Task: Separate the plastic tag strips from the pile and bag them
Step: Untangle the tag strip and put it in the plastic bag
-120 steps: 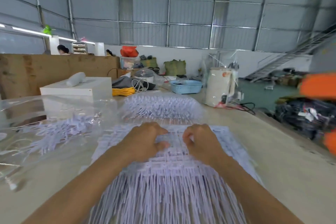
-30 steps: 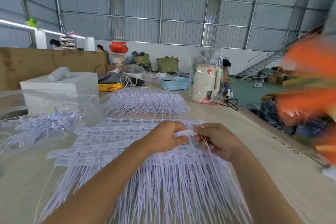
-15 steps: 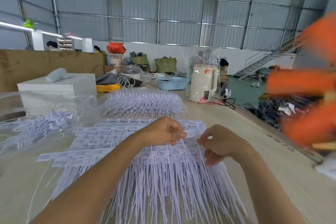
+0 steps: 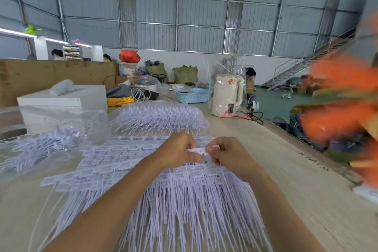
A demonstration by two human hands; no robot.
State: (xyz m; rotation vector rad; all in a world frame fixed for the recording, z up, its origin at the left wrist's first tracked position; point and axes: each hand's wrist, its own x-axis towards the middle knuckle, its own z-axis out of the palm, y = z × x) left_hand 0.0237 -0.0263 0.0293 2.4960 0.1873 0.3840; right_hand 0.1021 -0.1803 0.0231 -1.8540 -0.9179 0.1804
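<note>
The plastic tag strips (image 4: 155, 186) are pale lilac, flat printed heads in rows with thin tails fanned toward the desk's near edge. Bare desk (image 4: 296, 190) runs to the right edge; bagged bundles (image 4: 159, 116) crowd the far side (a clear bag (image 4: 51, 139) lies left). Above the pile, left hand (image 4: 180, 152) and right hand (image 4: 227, 154) pinch one strip's head (image 4: 197, 150) between curled fingertips.

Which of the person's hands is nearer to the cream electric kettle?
Right. The right hand lies below the cream electric kettle, toward the camera; the left hand sits farther left. Both pinch one tag strip.
</note>
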